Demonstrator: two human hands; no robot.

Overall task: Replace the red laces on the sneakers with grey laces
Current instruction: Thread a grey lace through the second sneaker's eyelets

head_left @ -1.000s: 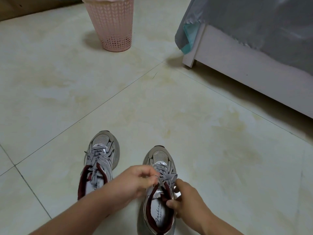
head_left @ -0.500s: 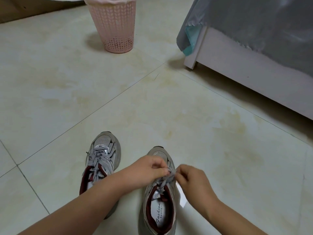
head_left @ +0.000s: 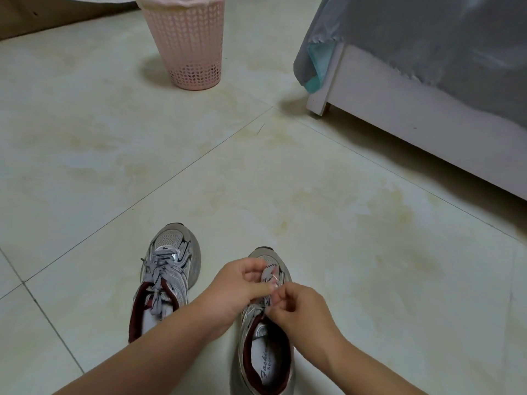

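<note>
Two hands meet over the right sneaker (head_left: 263,352). Biggest first: glossy cream tiled floor (head_left: 313,223) w/ yellowish stains; far beyond the grip, white bed frame (head_left: 413,115) under grey sheet (head_left: 427,38); pink perforated plastic basket (head_left: 185,44). Left of the grip, left sneaker (head_left: 168,277), silver mesh, maroon lining, grey lace tied. Left hand (head_left: 239,286) and right hand (head_left: 302,312) each pinch the flat grey lace (head_left: 268,273) over the tongue.

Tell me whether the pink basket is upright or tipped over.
Upright. The pink basket stands on its narrow base on the floor, its wide rim at the top.
</note>
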